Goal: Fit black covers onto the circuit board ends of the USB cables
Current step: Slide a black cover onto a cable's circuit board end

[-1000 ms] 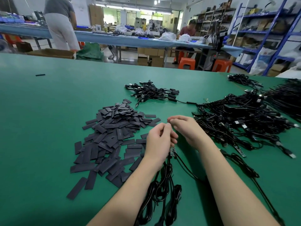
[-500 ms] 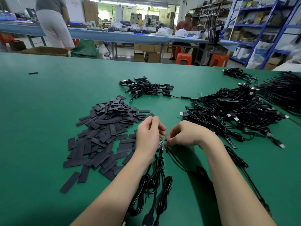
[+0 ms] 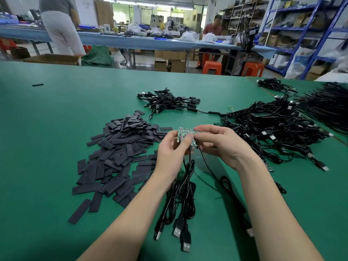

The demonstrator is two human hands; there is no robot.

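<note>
Bare circuit boards (image 3: 185,133), black cables (image 3: 185,185)

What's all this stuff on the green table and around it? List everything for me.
circuit boards: a small fanned bunch, pale with tiny parts, held up between both hands
held cables: several, black, hanging from the boards to the table, USB plugs nearest the camera
black covers: a large loose pile, dark grey-black strips, left of the hands
small cable bundle: one, black, behind the covers
big cable heap: one, black, to the right
table: one, green
stools: two, orange, beyond the table
shelves: blue, far right
left hand: pinches the boards
right hand: pinches the boards
</note>
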